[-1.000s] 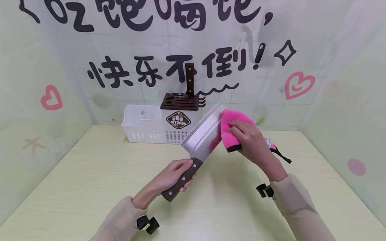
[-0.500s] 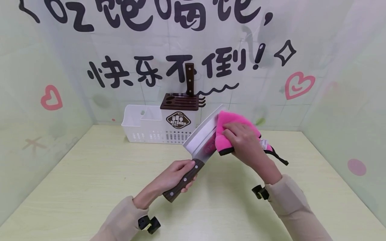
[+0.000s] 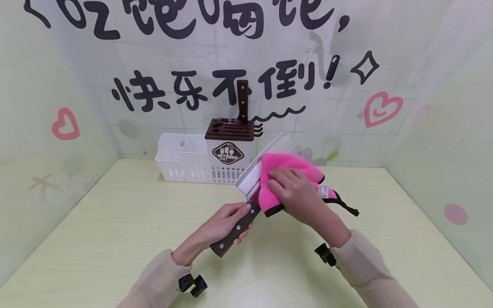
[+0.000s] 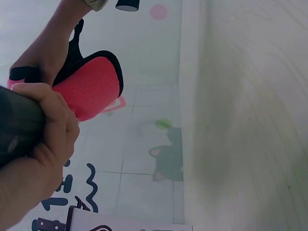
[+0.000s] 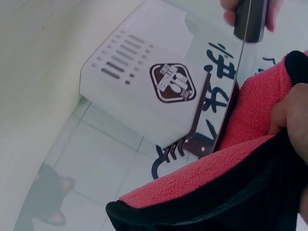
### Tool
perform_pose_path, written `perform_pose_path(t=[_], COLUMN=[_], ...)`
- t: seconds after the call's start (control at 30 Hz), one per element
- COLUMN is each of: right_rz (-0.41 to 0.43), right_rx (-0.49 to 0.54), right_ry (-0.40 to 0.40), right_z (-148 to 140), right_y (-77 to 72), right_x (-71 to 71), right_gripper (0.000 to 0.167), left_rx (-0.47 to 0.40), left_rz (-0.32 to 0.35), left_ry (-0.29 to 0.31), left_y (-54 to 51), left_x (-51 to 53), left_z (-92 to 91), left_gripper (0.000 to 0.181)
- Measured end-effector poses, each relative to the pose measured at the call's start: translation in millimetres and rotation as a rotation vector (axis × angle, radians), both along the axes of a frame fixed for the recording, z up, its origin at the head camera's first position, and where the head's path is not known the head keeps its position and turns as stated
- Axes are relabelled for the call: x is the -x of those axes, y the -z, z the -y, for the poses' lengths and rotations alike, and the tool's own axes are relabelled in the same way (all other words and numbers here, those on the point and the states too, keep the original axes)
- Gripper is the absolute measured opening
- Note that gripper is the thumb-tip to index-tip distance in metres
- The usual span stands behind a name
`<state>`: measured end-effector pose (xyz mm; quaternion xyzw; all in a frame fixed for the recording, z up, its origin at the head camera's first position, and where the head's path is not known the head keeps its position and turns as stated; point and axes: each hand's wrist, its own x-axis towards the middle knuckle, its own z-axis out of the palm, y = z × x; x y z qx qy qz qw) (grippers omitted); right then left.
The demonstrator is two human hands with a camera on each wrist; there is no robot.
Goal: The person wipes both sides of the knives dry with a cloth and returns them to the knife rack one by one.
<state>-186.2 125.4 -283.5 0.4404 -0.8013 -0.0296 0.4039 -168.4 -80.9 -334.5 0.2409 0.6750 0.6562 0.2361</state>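
In the head view a cleaver is held tilted above the table, its blade (image 3: 250,177) pointing up to the right. My left hand (image 3: 221,224) grips its dark riveted handle (image 3: 238,228), thumb along the top. My right hand (image 3: 298,196) holds a fluffy pink cloth (image 3: 286,164) with black edging against the blade's face, near the handle, covering much of the blade. A white tag and a black loop hang from the cloth. In the right wrist view the cloth (image 5: 255,110) bends over the blade, seen almost edge-on.
Behind the cleaver stands a white perforated utensil holder (image 3: 181,164) with a brown slotted top (image 3: 230,129). A second knife handle (image 3: 242,100) sticks up from that top. Decorated walls enclose the pale table (image 3: 115,239) at the back and both sides.
My right hand has slid the cloth down the blade, leftward toward the handle, so the blade's far end shows again. My left hand and the cleaver have shifted only slightly.
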Motion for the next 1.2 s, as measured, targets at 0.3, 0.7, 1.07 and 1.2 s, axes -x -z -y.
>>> perform_pose_path(t=[0.3, 0.7, 1.07, 1.2], right_rz=[-0.022, -0.022, -0.006, 0.002], right_rx=[-0.115, -0.138, -0.084, -0.028], right_ry=[-0.022, -0.114, -0.063, -0.07], right_z=[13.8, 17.4, 6.4, -0.6], right_y=[1.1, 0.8, -0.7, -1.0], right_x=[-14.3, -17.0, -3.0, 4.4], right_gripper=[0.028, 0.024, 0.026, 0.027], left_rx=[0.026, 0.033, 0.06, 0.076], left_rz=[-0.014, -0.051, -0.08, -0.095], left_ry=[-0.016, 0.009, 0.004, 0.005], left_y=[-1.9, 0.0, 1.6, 1.4], left_x=[1.0, 2.4, -0.7, -2.3], left_z=[-2.3, -2.1, -1.9, -0.3], left_gripper=[0.037, 0.032, 0.03, 0.029])
